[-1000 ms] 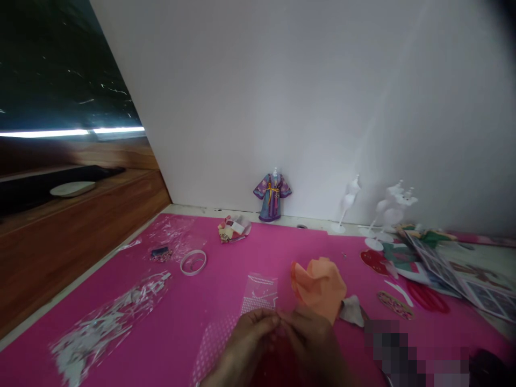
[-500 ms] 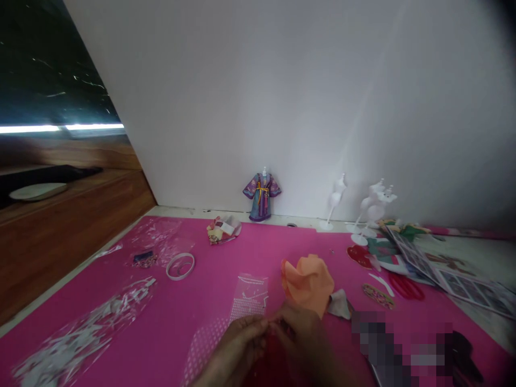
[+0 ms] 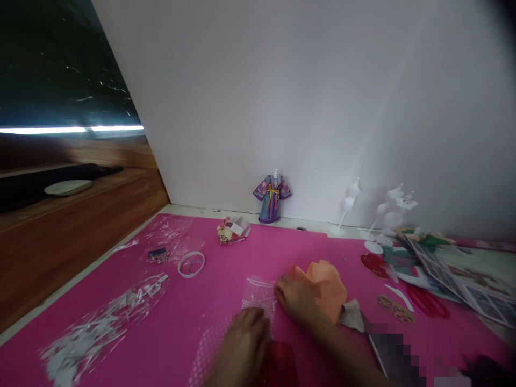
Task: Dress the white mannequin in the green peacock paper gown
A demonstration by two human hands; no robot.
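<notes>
My left hand (image 3: pixel 245 341) is low in the centre, fingers bent down over the lower end of a clear sheet of small pearl beads (image 3: pixel 258 293) and beside a dark red cloth (image 3: pixel 280 365). Whether those fingers grip anything is hidden. Farther forward, my right hand (image 3: pixel 294 295) lies between the bead sheet and a crumpled orange cloth (image 3: pixel 328 287), its fingers curled down at the sheet's upper right edge. What its fingertips hold, if anything, is too small to tell. A small grey cloth (image 3: pixel 352 316) lies right of the orange one.
On the pink mat (image 3: pixel 161 328) are a tape roll (image 3: pixel 191 264), a bag of white pieces (image 3: pixel 92 333) and a cloth bundle (image 3: pixel 233 230). A dressed doll form (image 3: pixel 273 199) stands by the wall, white forms (image 3: pixel 350 201) and printed sheets (image 3: pixel 479 293) to the right.
My hands have come apart. The right one has moved forward to the orange cloth's left edge; the left is now over the bead sheet's lower end. The view has shifted slightly.
</notes>
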